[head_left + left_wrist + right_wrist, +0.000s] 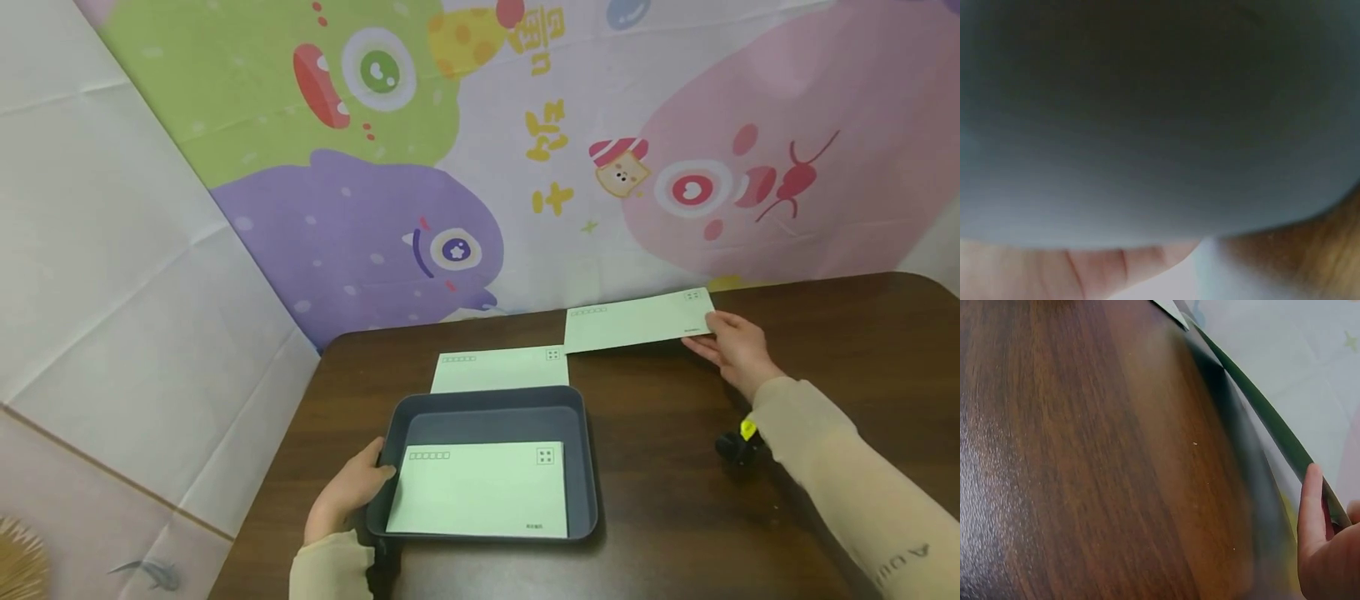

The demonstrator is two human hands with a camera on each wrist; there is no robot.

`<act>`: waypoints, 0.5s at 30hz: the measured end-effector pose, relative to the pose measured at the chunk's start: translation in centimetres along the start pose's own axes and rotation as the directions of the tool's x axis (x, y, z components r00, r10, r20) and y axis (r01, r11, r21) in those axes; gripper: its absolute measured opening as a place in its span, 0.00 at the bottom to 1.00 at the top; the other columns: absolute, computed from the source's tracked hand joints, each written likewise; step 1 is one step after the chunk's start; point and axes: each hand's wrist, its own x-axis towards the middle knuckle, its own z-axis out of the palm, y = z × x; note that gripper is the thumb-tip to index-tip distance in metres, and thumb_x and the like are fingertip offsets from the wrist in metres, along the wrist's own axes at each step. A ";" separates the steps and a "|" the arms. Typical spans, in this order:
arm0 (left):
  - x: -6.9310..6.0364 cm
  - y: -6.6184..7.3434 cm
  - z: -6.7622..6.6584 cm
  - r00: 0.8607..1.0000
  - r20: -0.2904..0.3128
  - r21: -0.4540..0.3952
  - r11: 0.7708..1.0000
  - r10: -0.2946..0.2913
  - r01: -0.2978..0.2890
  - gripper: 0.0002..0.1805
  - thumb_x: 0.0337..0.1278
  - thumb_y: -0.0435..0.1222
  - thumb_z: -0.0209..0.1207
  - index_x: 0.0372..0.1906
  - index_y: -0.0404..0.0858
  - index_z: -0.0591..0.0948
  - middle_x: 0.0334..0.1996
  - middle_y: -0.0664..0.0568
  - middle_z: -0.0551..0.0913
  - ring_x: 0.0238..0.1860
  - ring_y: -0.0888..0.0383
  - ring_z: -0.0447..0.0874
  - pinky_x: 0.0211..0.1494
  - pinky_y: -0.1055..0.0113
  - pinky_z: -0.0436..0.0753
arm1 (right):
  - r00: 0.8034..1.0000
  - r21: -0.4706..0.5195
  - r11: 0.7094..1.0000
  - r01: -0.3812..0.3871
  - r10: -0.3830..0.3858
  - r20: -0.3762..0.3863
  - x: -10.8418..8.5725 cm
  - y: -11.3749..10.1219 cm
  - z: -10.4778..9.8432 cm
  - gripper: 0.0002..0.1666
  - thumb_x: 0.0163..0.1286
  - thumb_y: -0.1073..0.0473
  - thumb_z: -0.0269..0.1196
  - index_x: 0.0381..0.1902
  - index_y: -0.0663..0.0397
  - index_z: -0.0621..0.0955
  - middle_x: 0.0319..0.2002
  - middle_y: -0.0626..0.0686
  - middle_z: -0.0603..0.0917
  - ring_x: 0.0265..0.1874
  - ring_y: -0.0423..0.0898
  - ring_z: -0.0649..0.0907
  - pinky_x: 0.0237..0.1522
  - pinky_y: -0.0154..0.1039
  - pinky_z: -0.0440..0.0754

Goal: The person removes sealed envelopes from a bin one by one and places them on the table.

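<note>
Right hand: grip pinches the right end of a pale green, rectangular paper envelope, raised at a slant over the back of the dark brown wood-grain worktop, near the printed cloth backdrop.
Left hand: grip holds the left rim of a dark grey, rounded-corner rectangular tray.
Tray contents: a pale green, printed paper envelope, face up, toward the near side.
Beyond the tray: a second flat pale green paper envelope, on the worktop, near edge hidden by the tray; its right corner appears next to the raised envelope's left corner, contact uncertain.
</note>
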 end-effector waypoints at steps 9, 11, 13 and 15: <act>0.2 -0.1 0.1 1.000 -0.006 0.012 1.000 -0.007 0.007 0.29 0.61 0.33 0.44 0.65 0.26 0.55 0.63 0.29 0.59 0.64 0.33 0.56 0.60 0.39 0.61 | 0.996 0.007 0.999 -0.043 0.043 -0.075 0.4 0.0 0.2 0.40 0.69 0.62 0.45 0.70 0.59 0.38 0.71 0.59 0.44 0.26 0.36 0.81 0.46 0.32 0.78; 0.3 -0.2 0.1 1.000 -0.007 0.012 1.000 -0.004 0.004 0.29 0.61 0.33 0.44 0.65 0.26 0.55 0.63 0.29 0.60 0.64 0.33 0.56 0.60 0.39 0.61 | 0.996 0.001 0.998 -0.055 0.055 -0.066 0.5 0.1 0.3 0.40 0.69 0.62 0.44 0.70 0.59 0.36 0.71 0.58 0.39 0.26 0.35 0.81 0.48 0.32 0.77; 0.3 -0.2 0.1 1.000 -0.009 0.011 1.000 -0.002 0.002 0.29 0.60 0.33 0.44 0.65 0.26 0.56 0.63 0.29 0.60 0.63 0.33 0.56 0.60 0.39 0.61 | 0.997 -0.011 0.998 -0.054 0.053 -0.056 0.6 0.2 0.3 0.41 0.70 0.61 0.43 0.70 0.60 0.34 0.71 0.58 0.38 0.26 0.34 0.81 0.49 0.32 0.76; 0.4 -0.3 0.2 1.000 -0.012 0.010 1.000 0.001 -0.001 0.28 0.60 0.33 0.44 0.65 0.27 0.57 0.63 0.29 0.61 0.63 0.33 0.57 0.60 0.39 0.62 | 0.998 -0.025 0.998 -0.049 0.048 -0.050 0.6 0.3 0.3 0.41 0.70 0.61 0.43 0.69 0.60 0.32 0.71 0.58 0.37 0.27 0.33 0.80 0.50 0.32 0.75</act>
